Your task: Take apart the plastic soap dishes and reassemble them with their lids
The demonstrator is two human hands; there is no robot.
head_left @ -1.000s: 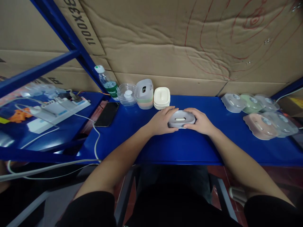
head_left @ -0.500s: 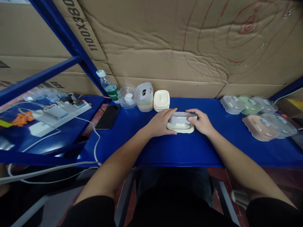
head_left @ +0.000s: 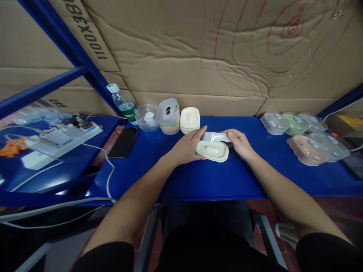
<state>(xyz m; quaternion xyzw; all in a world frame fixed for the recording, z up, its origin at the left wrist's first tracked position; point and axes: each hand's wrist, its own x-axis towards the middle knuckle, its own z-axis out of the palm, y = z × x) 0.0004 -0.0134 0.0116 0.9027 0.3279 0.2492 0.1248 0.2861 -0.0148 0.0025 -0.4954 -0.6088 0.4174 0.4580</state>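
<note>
A cream base with an oblong recess rests on the blue tabletop in front of me, its face toward me. My left hand grips its left end, thumb at the near edge and fingers reaching to the grey piece behind. That grey, hollow-looking plastic piece stands tilted at the base's far side, its lower part hidden. My right hand pinches its right end between thumb and fingers. Behind my left hand stands a stack of similar cream bases.
Nested grey, green and peach pieces, clear bowls, a water bottle and a phone are at the left. A power strip lies farther left. At the right sit several lidded boxes.
The grey piece has tipped and shifted back off the cream base, exposing its recess. My right hand has moved with it; my left hand stays at the left end.
</note>
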